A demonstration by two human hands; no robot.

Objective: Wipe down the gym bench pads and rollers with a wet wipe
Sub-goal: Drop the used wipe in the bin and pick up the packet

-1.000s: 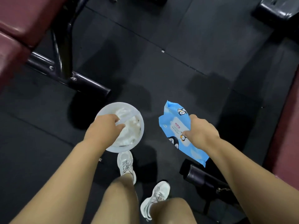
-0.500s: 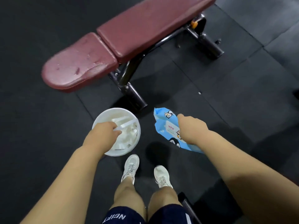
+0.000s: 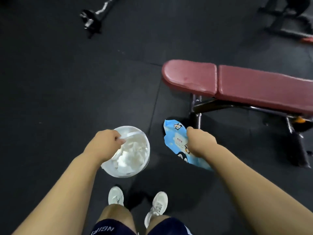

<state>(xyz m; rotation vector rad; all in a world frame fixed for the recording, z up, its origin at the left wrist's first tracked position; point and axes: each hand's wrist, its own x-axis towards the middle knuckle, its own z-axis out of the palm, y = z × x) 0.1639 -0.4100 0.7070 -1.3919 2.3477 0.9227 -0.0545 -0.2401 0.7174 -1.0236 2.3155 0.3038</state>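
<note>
Black rubber flooring (image 3: 67,82) lay under you, with the bench pads (image 3: 254,83) ahead to your right. Your left hand (image 3: 105,145) curled round the handle of the white tub (image 3: 147,155), and your right hand (image 3: 199,143) clutched the wipe pack (image 3: 174,138). With both hands full, pulling out a wipe risked tipping the tub.

I list, top to bottom:
- Floor (image 3: 59,82): black rubber mats with seams showing between them.
- Bar (image 3: 101,10) with dark weight plates, lying top left, blurred.
- Black metal frame (image 3: 284,19) of some other equipment, top right.
- Two white trainers: left one (image 3: 116,195), right one (image 3: 158,203), standing apart.
- Dark shorts (image 3: 105,228) with white lettering.
</note>
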